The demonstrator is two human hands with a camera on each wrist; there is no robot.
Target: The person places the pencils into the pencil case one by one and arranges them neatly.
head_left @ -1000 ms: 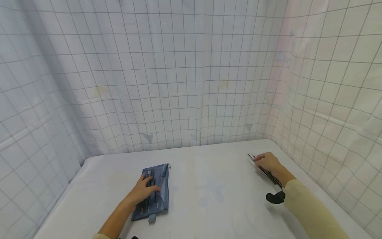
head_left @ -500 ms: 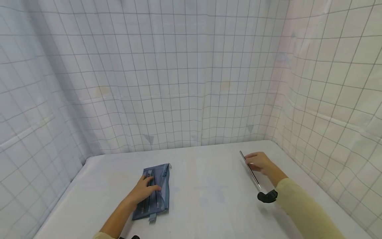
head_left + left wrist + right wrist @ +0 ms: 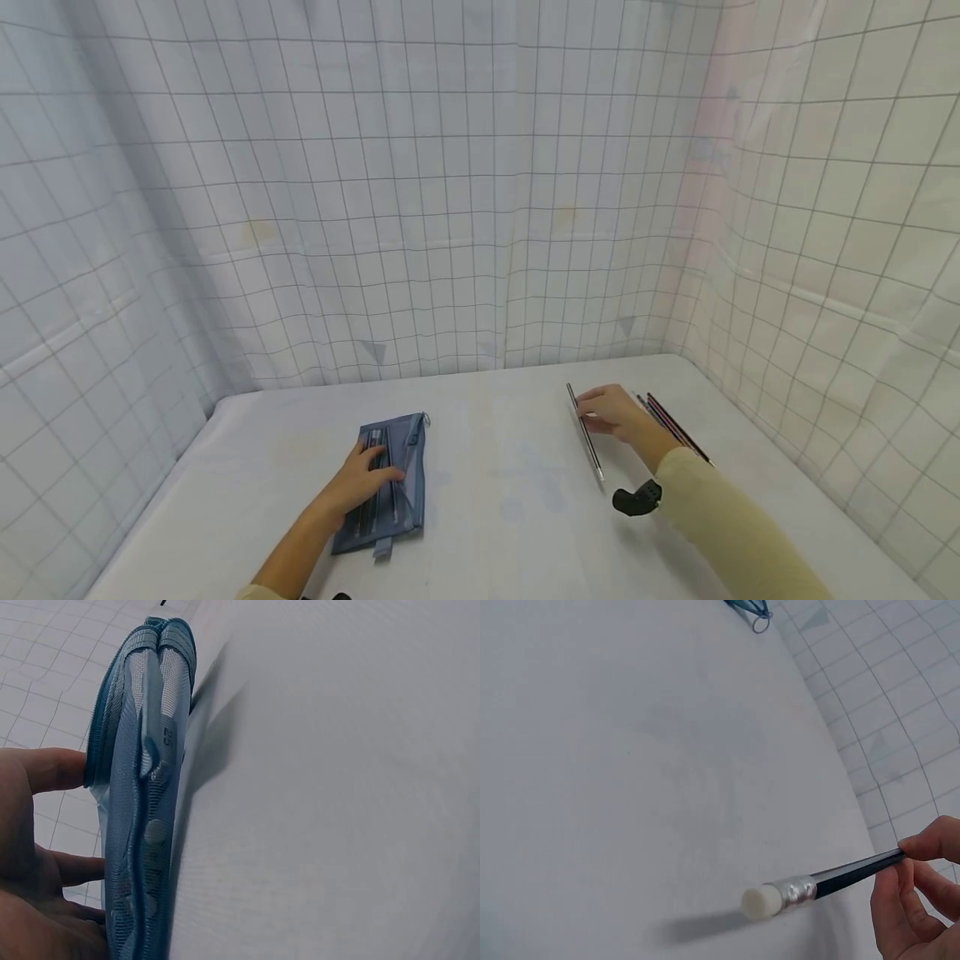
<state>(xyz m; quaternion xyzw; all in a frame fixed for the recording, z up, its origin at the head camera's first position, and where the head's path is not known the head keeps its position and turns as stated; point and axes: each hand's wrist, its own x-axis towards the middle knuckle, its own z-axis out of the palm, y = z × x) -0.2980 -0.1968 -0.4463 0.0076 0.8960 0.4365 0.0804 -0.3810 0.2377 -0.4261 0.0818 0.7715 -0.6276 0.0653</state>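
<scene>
A dark pencil (image 3: 589,442) with a white eraser and silver ferrule is pinched between the thumb and fingers of my right hand (image 3: 609,410). In the right wrist view the eraser end (image 3: 762,901) points toward the camera, a little above the table. On the left, a blue zippered pencil case (image 3: 408,492) with a mesh top lies flat, and long slim items show through it. My left hand (image 3: 362,479) rests on the case with its fingers spread. In the left wrist view the fingertips touch the case (image 3: 142,825) from above.
Several more pencils (image 3: 671,421) lie side by side at the right, partly behind my right forearm. A white cloth (image 3: 495,517) covers the table. Grid-patterned curtains (image 3: 450,208) stand around its back and sides. A black wrist device (image 3: 637,498) sits at my right sleeve.
My right hand has moved left from the group of pencils, carrying one pencil with it. The group behind has come into view. My left hand and the case have stayed in place.
</scene>
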